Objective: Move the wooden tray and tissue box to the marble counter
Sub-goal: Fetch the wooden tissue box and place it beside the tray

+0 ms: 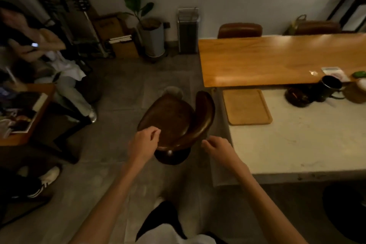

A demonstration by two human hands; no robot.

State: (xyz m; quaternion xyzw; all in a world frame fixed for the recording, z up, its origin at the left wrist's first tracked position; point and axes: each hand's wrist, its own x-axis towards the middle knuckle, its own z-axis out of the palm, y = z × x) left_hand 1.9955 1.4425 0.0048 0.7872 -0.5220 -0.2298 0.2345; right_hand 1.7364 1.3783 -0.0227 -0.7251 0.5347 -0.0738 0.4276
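A flat wooden tray (pixel 246 106) lies on the pale marble counter (pixel 297 144), near its far left corner, beside the edge of the wooden table (pixel 277 59). No tissue box shows clearly in this view. My left hand (pixel 143 143) hovers over the near edge of a brown swivel chair (pixel 174 121), fingers loosely curled and holding nothing. My right hand (pixel 216 146) hangs just left of the counter's corner, also loosely curled and empty. Both hands are well short of the tray.
A black mug (pixel 328 87), a dark bowl (pixel 297 97) and other small items sit at the counter's far right. A seated person (pixel 29 45) and a cluttered low table (pixel 23 113) are on the left. A potted plant (pixel 150 35) and a rack stand by the wall.
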